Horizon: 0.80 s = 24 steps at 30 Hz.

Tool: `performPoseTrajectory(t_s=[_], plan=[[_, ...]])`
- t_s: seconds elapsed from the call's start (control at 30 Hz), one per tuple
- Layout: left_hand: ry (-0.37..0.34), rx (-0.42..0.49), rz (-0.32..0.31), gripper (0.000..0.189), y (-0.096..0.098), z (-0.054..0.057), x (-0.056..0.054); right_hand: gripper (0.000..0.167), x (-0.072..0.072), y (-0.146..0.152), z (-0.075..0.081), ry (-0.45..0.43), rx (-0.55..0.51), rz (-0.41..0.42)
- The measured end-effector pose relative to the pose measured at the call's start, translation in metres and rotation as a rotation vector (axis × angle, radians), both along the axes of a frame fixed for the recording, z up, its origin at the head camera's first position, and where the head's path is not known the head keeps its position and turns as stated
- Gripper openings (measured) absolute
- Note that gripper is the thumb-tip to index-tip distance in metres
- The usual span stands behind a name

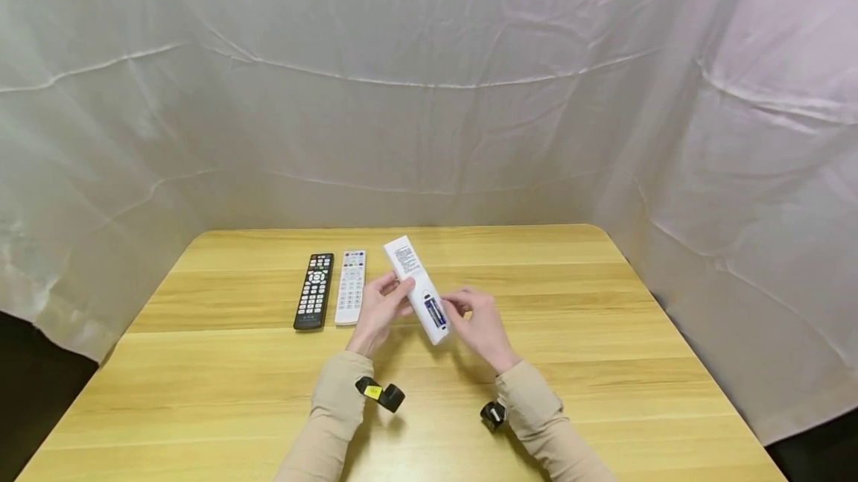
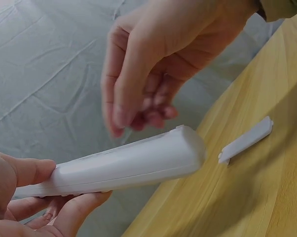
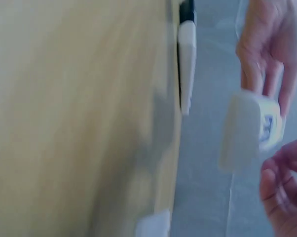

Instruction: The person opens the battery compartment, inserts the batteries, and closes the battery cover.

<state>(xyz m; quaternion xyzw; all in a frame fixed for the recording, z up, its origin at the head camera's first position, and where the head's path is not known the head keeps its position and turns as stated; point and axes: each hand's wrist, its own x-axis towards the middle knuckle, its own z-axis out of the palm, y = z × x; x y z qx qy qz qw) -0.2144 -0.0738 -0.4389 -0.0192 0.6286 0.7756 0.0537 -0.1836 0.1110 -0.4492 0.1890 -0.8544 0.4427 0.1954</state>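
Observation:
My left hand [image 1: 380, 312] grips a white remote control [image 1: 414, 281] by its sides, thumb on top, and holds it tilted with its back facing up. The battery compartment at the lower end is uncovered, with dark blue batteries [image 1: 435, 311] lying in it. Close beside that end is my right hand [image 1: 481, 324], fingers loosely curled. In the left wrist view the right fingertips hover just over the compartment, and nothing shows between them. A white battery cover [image 2: 247, 140] lies on the table near the remote's lower end.
To the left, a black remote control [image 1: 313, 292] and another white remote control [image 1: 351, 287] lie side by side, buttons up, on the wooden table [image 1: 221, 378]. Pale cloth [image 1: 429, 132] hangs behind the table and along its sides.

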Motion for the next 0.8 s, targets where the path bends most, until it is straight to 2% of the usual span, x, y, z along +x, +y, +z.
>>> performPoseTrajectory(t_s=[0.1,0.2,0.33,0.4,0.6,0.8], plan=[[-0.001,0.000,0.007,0.042,0.000,0.000,0.000,0.014,-0.005,0.011,0.000,-0.054,0.037,-0.080],[-0.001,-0.001,0.012,0.041,0.001,0.000,-0.001,0.020,-0.009,0.022,0.000,-0.154,0.170,-0.146],[0.003,-0.005,0.013,0.040,0.001,0.000,-0.001,0.029,-0.011,0.031,-0.001,-0.283,0.377,-0.160],[0.006,-0.014,0.015,0.040,0.001,0.000,-0.001,0.032,-0.010,0.032,-0.001,-0.336,0.436,-0.150],[0.003,-0.030,0.014,0.041,0.001,0.000,-0.001,0.033,-0.006,0.029,-0.003,-0.423,0.472,-0.145],[-0.008,-0.045,0.010,0.041,0.001,0.001,0.000,0.035,-0.006,0.029,-0.005,-0.443,0.489,-0.155]])
